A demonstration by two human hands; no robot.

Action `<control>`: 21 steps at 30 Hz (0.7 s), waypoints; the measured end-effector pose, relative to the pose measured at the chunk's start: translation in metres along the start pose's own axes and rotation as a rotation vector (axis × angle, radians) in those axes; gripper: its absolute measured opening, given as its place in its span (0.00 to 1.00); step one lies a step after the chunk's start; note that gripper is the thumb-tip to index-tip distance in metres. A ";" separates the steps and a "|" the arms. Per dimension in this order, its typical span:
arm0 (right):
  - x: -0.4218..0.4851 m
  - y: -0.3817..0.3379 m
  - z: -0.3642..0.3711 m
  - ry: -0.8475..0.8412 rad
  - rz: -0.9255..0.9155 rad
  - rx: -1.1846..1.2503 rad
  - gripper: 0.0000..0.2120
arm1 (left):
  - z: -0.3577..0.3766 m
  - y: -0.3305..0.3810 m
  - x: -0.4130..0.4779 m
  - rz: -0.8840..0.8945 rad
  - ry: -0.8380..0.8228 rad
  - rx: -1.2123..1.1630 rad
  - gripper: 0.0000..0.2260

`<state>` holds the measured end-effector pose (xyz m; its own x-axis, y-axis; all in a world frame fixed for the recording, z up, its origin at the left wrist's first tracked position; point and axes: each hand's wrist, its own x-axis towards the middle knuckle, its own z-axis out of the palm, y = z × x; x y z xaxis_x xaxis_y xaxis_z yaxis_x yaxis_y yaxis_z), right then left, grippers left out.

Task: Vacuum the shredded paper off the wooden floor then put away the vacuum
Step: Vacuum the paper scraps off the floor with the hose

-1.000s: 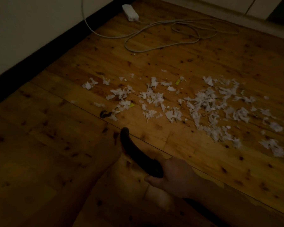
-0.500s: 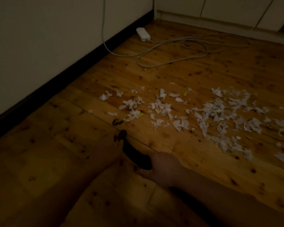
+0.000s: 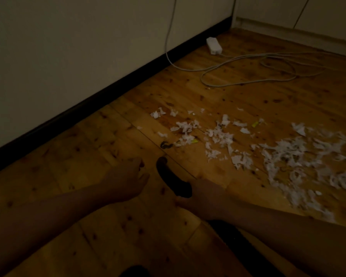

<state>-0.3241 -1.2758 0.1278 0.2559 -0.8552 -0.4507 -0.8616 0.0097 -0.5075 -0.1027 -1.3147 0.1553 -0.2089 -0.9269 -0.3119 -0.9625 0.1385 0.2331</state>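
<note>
Low over a dim wooden floor [image 3: 112,246], a person's right grip [image 3: 203,194] is clenched round the near end of a dark, curved vacuum handle [image 3: 171,177]. The forearm reaches in from the lower right, knuckles close to the boards, and the handle's far tip points towards the litter. Beneath that forearm lies a dark shape [image 3: 234,236], probably the vacuum's hose or body, though the gloom leaves that unsure; no nozzle is in view. The left grip [image 3: 126,180] hovers just beside the handle and apart from it, fingers loose and spread, grasping nothing, its forearm stretched in from the lower left.

Judging by the litter, the vacuuming step has barely begun. Shredded paper [image 3: 288,156] lies just beyond the handle's tip and spreads to the right edge, thickest there, with thinner scraps and a small dark scrap [image 3: 166,145] on the near left. The next move calls for bringing the suction end down onto the nearest scraps and working rightward across the heap, perhaps with the free grip steadying the handle.

Farther back, a white cable [image 3: 248,78] loops across the boards from a white power block [image 3: 214,46] beside the black skirting board [image 3: 108,92], well apart from the paper but worth steering clear of
</note>
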 end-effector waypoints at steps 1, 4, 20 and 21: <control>-0.001 0.000 -0.001 0.001 -0.010 -0.007 0.22 | 0.000 0.001 0.004 -0.009 0.009 -0.010 0.20; -0.001 0.001 -0.005 -0.026 -0.020 -0.009 0.21 | 0.008 0.002 0.016 -0.001 0.023 -0.053 0.19; -0.011 -0.011 -0.050 -0.092 0.129 -0.132 0.23 | 0.021 -0.012 0.067 0.114 -0.131 -0.106 0.18; -0.010 -0.008 -0.047 -0.059 0.137 -0.187 0.25 | 0.017 -0.014 0.070 0.123 -0.136 -0.101 0.18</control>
<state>-0.3404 -1.2913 0.1710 0.1518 -0.8205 -0.5511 -0.9547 0.0226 -0.2966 -0.1067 -1.3756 0.1143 -0.3520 -0.8486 -0.3949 -0.9075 0.2060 0.3661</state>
